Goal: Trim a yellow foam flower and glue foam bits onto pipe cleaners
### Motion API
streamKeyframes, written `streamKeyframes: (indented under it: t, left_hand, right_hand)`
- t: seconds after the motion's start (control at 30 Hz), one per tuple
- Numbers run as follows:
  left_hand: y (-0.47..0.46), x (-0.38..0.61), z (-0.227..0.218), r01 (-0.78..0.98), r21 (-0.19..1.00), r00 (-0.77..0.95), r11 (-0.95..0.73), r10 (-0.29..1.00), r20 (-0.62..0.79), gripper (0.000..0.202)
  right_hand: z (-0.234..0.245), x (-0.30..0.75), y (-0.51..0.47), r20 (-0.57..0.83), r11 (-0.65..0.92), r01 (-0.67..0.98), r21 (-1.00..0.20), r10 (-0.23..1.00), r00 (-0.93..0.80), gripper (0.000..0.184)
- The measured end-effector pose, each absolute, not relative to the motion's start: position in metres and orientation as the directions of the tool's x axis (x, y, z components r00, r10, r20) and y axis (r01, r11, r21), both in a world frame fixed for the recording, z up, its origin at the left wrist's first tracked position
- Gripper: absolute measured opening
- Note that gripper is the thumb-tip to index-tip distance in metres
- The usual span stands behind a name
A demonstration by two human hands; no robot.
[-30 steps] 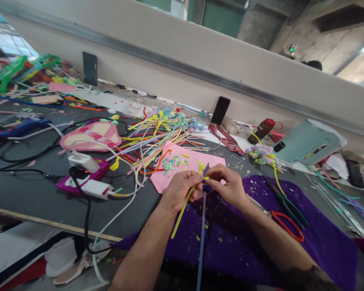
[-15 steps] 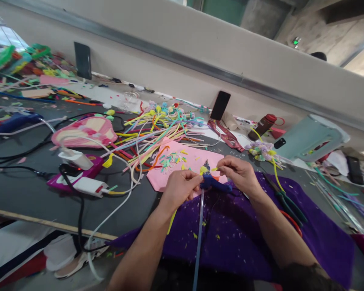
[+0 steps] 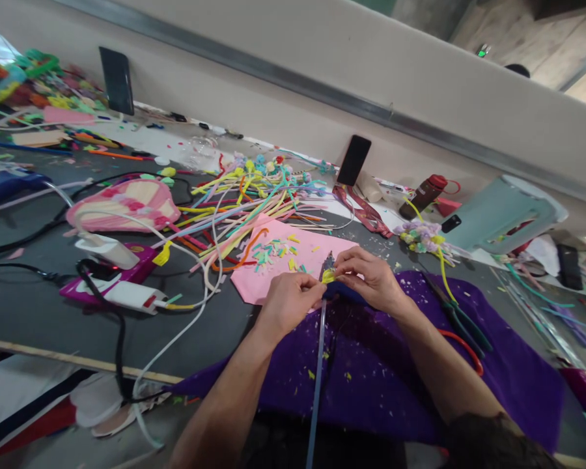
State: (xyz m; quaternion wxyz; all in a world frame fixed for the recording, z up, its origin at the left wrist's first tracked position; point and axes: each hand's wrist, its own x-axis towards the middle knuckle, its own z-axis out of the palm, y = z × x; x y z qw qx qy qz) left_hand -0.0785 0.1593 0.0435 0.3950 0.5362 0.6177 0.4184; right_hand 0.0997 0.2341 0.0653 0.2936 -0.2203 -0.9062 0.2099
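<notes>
At the front of a pink sheet (image 3: 248, 281), my left hand (image 3: 289, 301) pinches a small fuzzy yellow piece (image 3: 328, 276). My right hand (image 3: 368, 279) is closed at the other side of that piece, its fingertips touching it; a small yellow bit it pinched is now hidden. Under both hands lies a blue glue gun (image 3: 348, 293), nozzle pointing away, partly covered by my right hand. A long translucent glue stick (image 3: 316, 384) runs from its back toward me over a purple cloth (image 3: 376, 378). Small cut pieces (image 3: 273, 253) in green, white and yellow are scattered on the sheet.
Fuzzy craft stems (image 3: 254, 202) are heaped behind the sheet. Left are a pink fan-shaped item (image 3: 127, 207), a purple power strip (image 3: 139, 266) and tangled cables. Dark-handled scissors (image 3: 466, 329) lie right; a brown bottle (image 3: 424, 195) and pale blue bin (image 3: 515, 218) stand behind. A phone (image 3: 354, 160) leans on the partition.
My right hand has moved left, bringing its small yellow bit to the yellow piece in my left hand. The left hand has stayed nearly in place; the view has shifted slightly.
</notes>
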Motion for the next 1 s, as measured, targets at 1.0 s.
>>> streamKeyframes:
  t: [1.0]
  left_hand:
    - [0.1588,-0.0792,0.0440,0.315,0.949,-0.099,0.009,0.995,0.024,0.022]
  right_hand:
    - [0.0597,0.0980,0.2332,0.516,0.886,0.351,-0.304,0.463,-0.721,0.010]
